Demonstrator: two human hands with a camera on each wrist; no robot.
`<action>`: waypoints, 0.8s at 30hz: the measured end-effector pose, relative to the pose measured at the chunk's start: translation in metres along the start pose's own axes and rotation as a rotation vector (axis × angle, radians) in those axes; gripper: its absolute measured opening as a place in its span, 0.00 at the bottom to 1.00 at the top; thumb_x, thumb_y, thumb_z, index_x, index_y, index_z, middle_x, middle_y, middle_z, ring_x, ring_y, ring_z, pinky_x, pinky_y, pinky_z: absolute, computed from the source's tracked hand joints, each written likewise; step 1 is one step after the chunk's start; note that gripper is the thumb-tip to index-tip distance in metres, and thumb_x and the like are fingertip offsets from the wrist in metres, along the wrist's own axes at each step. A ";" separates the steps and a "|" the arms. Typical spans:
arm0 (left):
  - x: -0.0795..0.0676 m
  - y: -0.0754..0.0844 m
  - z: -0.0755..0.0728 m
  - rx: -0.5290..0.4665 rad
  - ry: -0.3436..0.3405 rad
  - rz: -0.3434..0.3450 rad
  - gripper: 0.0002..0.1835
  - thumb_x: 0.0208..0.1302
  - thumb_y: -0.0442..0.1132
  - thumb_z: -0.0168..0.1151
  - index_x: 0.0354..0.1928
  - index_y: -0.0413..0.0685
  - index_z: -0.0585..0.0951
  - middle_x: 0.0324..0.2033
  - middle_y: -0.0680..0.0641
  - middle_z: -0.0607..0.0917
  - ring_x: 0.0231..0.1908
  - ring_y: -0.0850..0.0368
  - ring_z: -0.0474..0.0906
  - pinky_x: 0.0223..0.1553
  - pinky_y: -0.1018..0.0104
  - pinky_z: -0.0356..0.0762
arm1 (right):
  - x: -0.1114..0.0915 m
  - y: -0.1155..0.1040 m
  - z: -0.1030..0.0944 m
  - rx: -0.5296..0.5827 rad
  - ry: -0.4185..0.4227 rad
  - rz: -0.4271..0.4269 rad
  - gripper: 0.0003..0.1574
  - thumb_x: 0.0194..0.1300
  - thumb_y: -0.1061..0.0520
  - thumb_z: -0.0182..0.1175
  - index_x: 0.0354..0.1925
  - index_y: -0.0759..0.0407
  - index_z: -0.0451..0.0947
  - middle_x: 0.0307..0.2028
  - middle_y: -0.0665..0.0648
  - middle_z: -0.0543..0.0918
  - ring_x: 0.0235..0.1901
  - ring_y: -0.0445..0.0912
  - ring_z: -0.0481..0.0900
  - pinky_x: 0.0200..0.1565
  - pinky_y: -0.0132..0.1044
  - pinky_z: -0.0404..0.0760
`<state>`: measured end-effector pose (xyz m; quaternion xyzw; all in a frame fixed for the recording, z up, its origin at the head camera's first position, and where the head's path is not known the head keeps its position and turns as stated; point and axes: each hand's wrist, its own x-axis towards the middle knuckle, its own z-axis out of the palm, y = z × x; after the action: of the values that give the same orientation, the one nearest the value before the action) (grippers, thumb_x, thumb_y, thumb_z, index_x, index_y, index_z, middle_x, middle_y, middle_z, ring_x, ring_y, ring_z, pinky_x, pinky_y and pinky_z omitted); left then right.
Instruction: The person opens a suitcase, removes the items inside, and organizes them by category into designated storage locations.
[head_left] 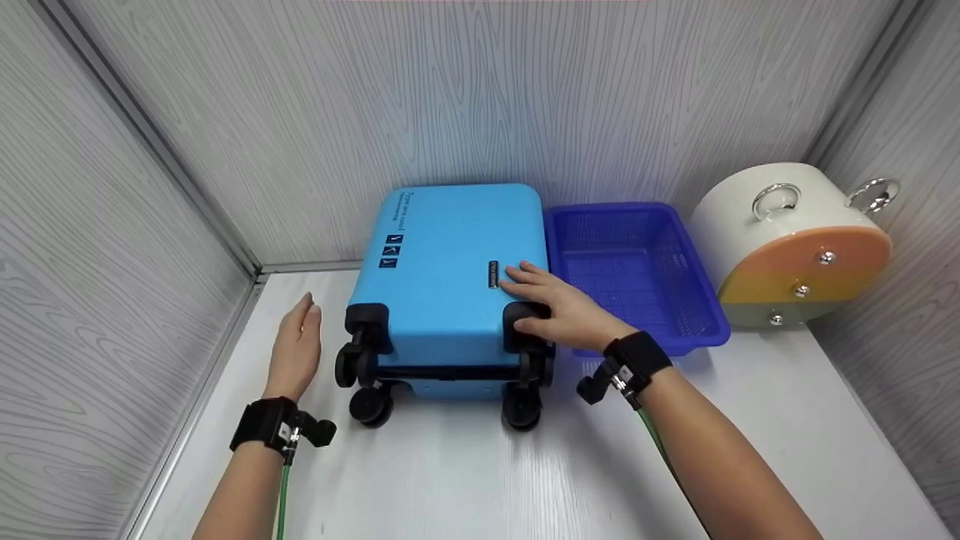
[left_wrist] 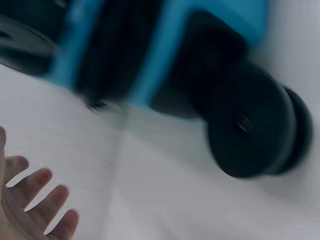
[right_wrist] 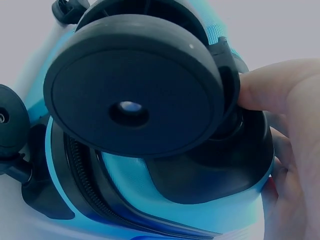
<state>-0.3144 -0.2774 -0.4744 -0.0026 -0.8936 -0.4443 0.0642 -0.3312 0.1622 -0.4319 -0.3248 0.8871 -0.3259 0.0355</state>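
A light blue suitcase [head_left: 457, 247] lies flat on the white table, with its black wheels [head_left: 521, 405] toward me. My right hand [head_left: 566, 304] rests on its near right corner, the fingers spread over the top face by a small dark label [head_left: 493, 274]. In the right wrist view the thumb [right_wrist: 270, 82] is at the black mount of a wheel [right_wrist: 135, 85]. My left hand [head_left: 295, 349] is held to the left of the suitcase, apart from it, with nothing in it. The left wrist view shows its spread fingers [left_wrist: 50, 200] below a blurred wheel [left_wrist: 250, 125].
Right of the suitcase stands a dark blue plastic basket [head_left: 622, 277]. Beyond it, at the far right, is a white rounded box [head_left: 795, 247] with silver ring handles and an orange, yellow and green front. Wood-grain panels [head_left: 465, 90] enclose the back and sides.
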 end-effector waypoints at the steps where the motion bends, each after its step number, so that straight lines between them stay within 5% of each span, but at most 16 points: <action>1: -0.001 0.011 -0.001 0.011 0.015 0.046 0.37 0.83 0.59 0.36 0.83 0.44 0.51 0.80 0.38 0.54 0.79 0.40 0.48 0.77 0.42 0.48 | 0.000 0.000 0.000 0.004 0.004 -0.002 0.40 0.77 0.42 0.59 0.80 0.43 0.59 0.81 0.45 0.52 0.81 0.43 0.40 0.77 0.58 0.49; 7: -0.016 0.076 0.019 0.366 -0.059 0.366 0.44 0.78 0.64 0.48 0.83 0.45 0.52 0.81 0.40 0.52 0.80 0.40 0.42 0.78 0.42 0.36 | -0.001 0.002 -0.001 0.022 0.021 -0.002 0.41 0.76 0.42 0.60 0.80 0.45 0.59 0.81 0.46 0.53 0.81 0.44 0.40 0.77 0.58 0.48; 10: -0.023 0.093 0.036 0.562 -0.132 0.453 0.48 0.74 0.69 0.50 0.83 0.48 0.51 0.82 0.41 0.48 0.81 0.40 0.37 0.78 0.43 0.29 | -0.001 0.001 -0.001 0.034 0.025 -0.001 0.41 0.76 0.43 0.60 0.80 0.46 0.59 0.81 0.47 0.53 0.81 0.44 0.40 0.77 0.58 0.47; 15: -0.027 0.094 0.056 0.700 -0.145 0.438 0.49 0.72 0.71 0.53 0.83 0.53 0.52 0.82 0.40 0.48 0.81 0.39 0.36 0.78 0.39 0.31 | 0.000 0.002 0.006 0.048 0.041 -0.007 0.40 0.78 0.43 0.57 0.81 0.47 0.58 0.82 0.46 0.52 0.81 0.44 0.38 0.78 0.58 0.46; 24: -0.028 0.083 0.062 0.698 -0.121 0.426 0.46 0.74 0.67 0.54 0.83 0.54 0.55 0.81 0.39 0.52 0.80 0.37 0.41 0.78 0.39 0.35 | -0.005 0.005 0.025 0.280 0.172 -0.010 0.34 0.85 0.52 0.45 0.82 0.55 0.53 0.82 0.54 0.48 0.82 0.49 0.36 0.78 0.57 0.38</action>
<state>-0.2889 -0.1766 -0.4484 -0.1920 -0.9722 -0.0906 0.0990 -0.3230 0.1544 -0.4554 -0.2919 0.8313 -0.4731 0.0029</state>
